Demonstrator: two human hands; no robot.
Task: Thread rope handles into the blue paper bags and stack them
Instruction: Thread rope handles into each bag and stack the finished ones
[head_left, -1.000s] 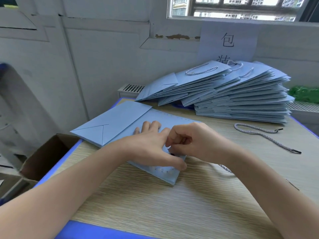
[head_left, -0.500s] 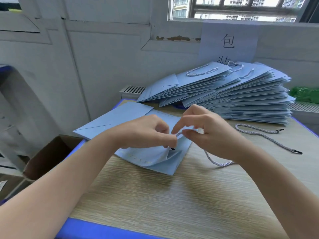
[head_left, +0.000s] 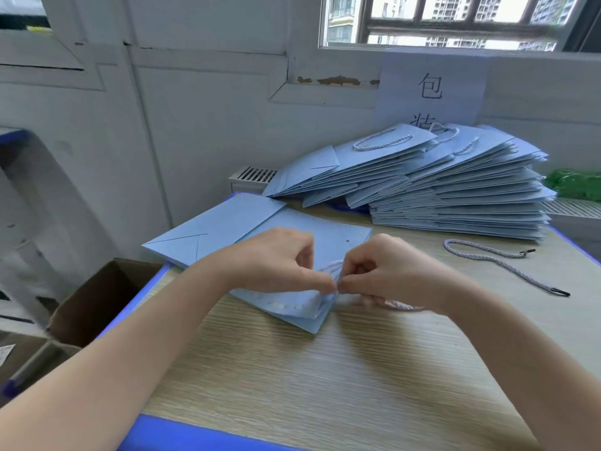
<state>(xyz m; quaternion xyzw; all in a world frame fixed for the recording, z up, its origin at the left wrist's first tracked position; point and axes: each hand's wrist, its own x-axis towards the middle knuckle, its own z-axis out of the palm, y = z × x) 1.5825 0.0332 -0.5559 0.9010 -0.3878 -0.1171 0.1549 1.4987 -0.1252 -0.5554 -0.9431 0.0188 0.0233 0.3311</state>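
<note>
A flat blue paper bag (head_left: 338,237) lies on the wooden table (head_left: 325,369), its open top edge lifted toward me. My left hand (head_left: 276,258) pinches that top edge between thumb and fingers. My right hand (head_left: 387,271) pinches a grey-white rope handle (head_left: 401,305) at the same spot; the rope loops up between the hands and trails out under my right wrist. A second rope handle (head_left: 500,260) with black tips lies loose to the right. A tall fanned stack of blue bags (head_left: 455,190) with handles fitted stands at the back right.
More flat blue bags (head_left: 208,229) lie under the one I work on, reaching the table's left edge. An open cardboard box (head_left: 97,297) sits left of the table, lower down. A paper sign (head_left: 432,89) hangs on the wall behind the stack. Something green (head_left: 575,185) lies far right.
My right hand has dropped and closed in on my left, so both pinch points meet at the bag's top edge. The rope loop between the hands is now short and bunched.
</note>
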